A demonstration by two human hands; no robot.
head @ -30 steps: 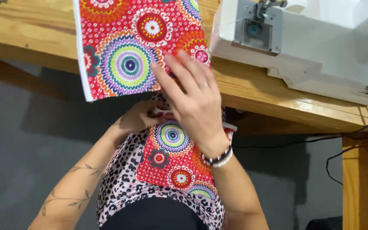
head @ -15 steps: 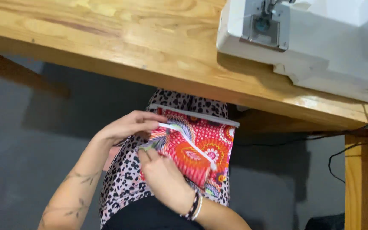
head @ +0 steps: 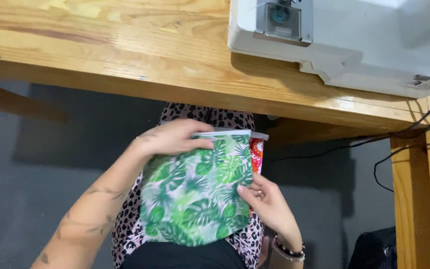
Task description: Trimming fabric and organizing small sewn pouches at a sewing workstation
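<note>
Our left hand [head: 172,138] pins the leaf cloth's [head: 195,194] top edge; right hand [head: 265,201] pinches its side. Both grips press together, keeping it flat on our lap, below the bench [head: 125,55].

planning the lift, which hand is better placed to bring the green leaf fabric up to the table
Probably the left hand: its fingers already lie across the green leaf fabric's top edge, nearest the wooden table. The right hand only touches its side.

Leopard-print garment [head: 210,115], beaded bracelets [head: 288,248], forearm tattoos [head: 93,219]
</note>
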